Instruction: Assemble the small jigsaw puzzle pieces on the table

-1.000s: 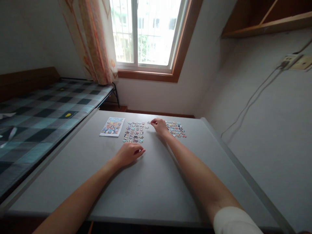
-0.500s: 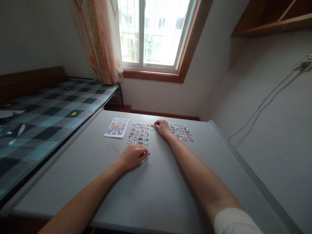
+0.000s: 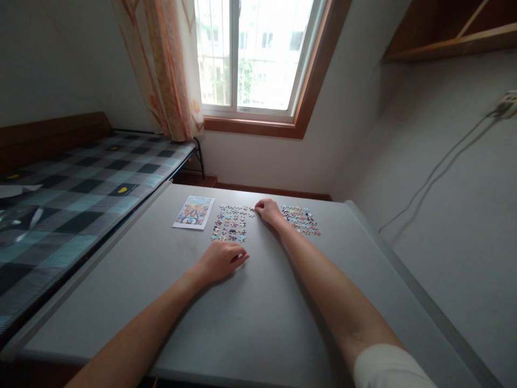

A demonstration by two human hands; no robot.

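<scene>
Worktop: printed picture sheet; our left hand, loosely curled, part-spread, just below laid-out jigsaw pieces; our right hand at their top row's end, pinching a piece or not we cannot tell; jigsaw cluster beside it

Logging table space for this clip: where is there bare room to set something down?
Bare table: between left forearm and right forearm, and outside each, out to the side edges. Crowded: the far middle, where puzzle pieces flank the right hand and lie near the left hand.
</scene>
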